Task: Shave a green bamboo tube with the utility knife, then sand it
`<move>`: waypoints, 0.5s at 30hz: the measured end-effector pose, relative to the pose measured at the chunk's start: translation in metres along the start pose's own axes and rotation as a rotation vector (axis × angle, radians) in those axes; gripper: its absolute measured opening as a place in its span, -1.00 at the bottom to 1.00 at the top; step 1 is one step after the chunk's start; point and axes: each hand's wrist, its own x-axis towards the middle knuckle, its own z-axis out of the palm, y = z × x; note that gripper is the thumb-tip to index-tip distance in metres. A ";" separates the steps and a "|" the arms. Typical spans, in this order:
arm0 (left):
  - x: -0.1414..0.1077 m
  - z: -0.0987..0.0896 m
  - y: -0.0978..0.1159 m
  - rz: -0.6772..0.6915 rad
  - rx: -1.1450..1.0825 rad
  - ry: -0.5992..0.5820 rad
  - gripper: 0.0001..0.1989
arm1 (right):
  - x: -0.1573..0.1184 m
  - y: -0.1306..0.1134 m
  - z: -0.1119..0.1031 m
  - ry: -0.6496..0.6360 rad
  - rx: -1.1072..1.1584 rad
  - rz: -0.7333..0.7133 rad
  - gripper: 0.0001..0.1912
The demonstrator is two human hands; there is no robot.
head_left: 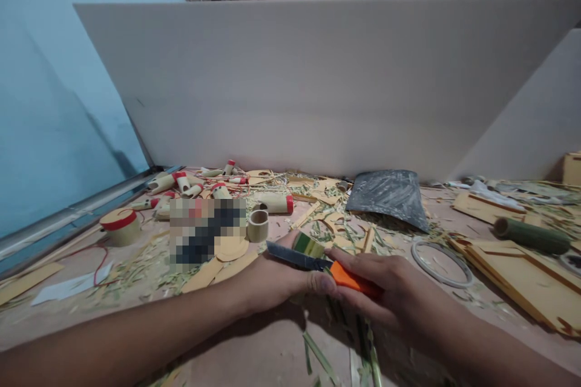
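Orange marks the handle of the knife that I see clasped in the right hand, fingers wrapped about it and the blade pointing left. The left hand is closed on a short green bamboo piece, held up over the worktop just beyond the blade; most of those fingers are hidden from me. The left thumb lies beside the base of the blade, close to the handle.

Judging by the green strips lying below, this looks like paring. To do it well, I'd keep the blade at a low angle and take thin, short strokes, with the thumb steadying at the handle and clear of the edge. I cannot tell whether steel and bamboo touch, nor which way the edge faces, so I'd check that first. Bamboo probably splits along its grain, so light pressure should serve better than force, turning the piece a little between cuts.
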 end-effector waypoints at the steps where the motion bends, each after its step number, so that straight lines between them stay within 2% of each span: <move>1: 0.000 -0.001 -0.001 -0.009 -0.008 -0.020 -0.34 | 0.000 -0.001 -0.001 -0.014 0.007 -0.005 -0.56; 3: -0.001 -0.003 -0.003 -0.043 -0.017 -0.066 -0.29 | 0.001 -0.002 -0.001 -0.032 0.006 -0.005 -0.62; 6: -0.002 -0.004 -0.004 -0.067 0.002 -0.088 -0.36 | -0.001 0.000 0.005 0.006 -0.052 -0.008 -0.65; 10: -0.002 0.001 -0.001 -0.032 0.067 -0.015 -0.49 | -0.004 0.007 0.017 0.172 -0.307 -0.052 -0.55; 12: -0.002 0.004 -0.001 -0.062 0.152 0.023 -0.58 | -0.004 0.008 0.019 0.229 -0.419 -0.060 -0.53; 15: -0.001 0.004 -0.005 -0.152 0.253 0.111 -0.52 | -0.001 0.008 0.015 0.320 -0.430 0.017 -0.55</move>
